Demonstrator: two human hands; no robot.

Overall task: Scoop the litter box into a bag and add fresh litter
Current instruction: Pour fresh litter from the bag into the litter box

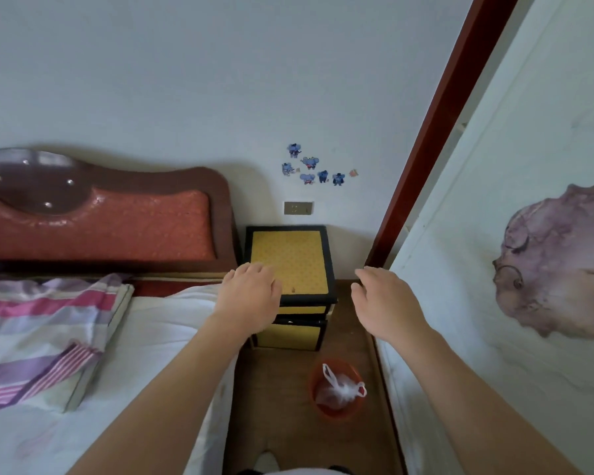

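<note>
Yellow-topped nightstand [288, 255] stands ahead of the left hand [251, 296] and right hand [388, 303], both relaxed, holding nothing.

**Narrow floor strip**

I have only the floor [275, 406] strip at lower centre, hemmed by the bed [158, 337] on the left and the white panel [460, 354] on the right. The nightstand [290, 262] closes its upper end; an orange bin [336, 413] holding a white bag [340, 390] stands mid-strip, nearer the panel.

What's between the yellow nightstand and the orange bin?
In the head view, just bare brown floor separates the nightstand from the bin.
</note>
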